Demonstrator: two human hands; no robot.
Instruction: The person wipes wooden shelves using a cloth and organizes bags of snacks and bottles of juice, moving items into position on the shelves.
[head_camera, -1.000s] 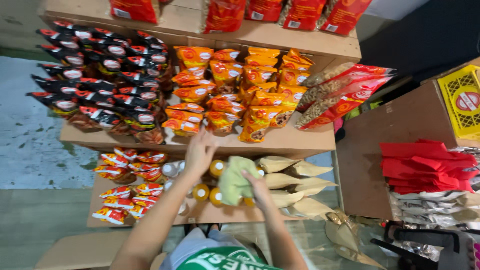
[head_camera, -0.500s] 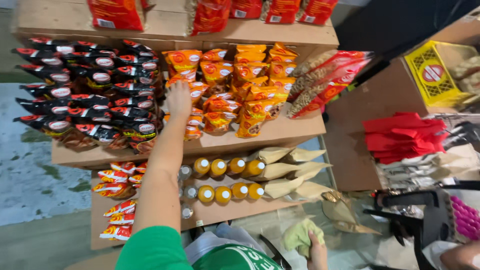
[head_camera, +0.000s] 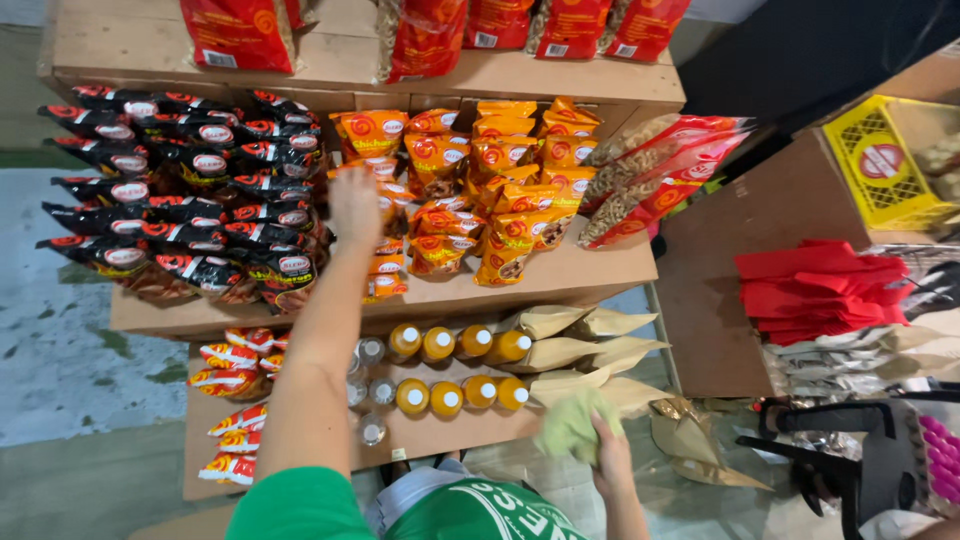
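Since half a second ago, little is changed: the left hand (head_camera: 355, 207) is kept raised on the orange snack packets (head_camera: 455, 190) of the middle shelf (head_camera: 590, 275), and the right hand (head_camera: 610, 460) is kept low and near. Left hand: laid flat, fingers spread, on packets at the left edge of the orange stack, just beside the black-and-red packets (head_camera: 190, 190); whether one is gripped cannot be told. Right hand: clenched around a pale green cloth (head_camera: 572, 425), held near the brown paper bags (head_camera: 580, 340) on the lower shelf. Yellow bottles with white caps (head_camera: 455, 370) are ranged in two rows left of those bags. Red bags (head_camera: 240, 30) are stocked on the far top shelf. Red folded cloths (head_camera: 820, 285) lie well apart at right, beyond them a yellow crate (head_camera: 880, 160).
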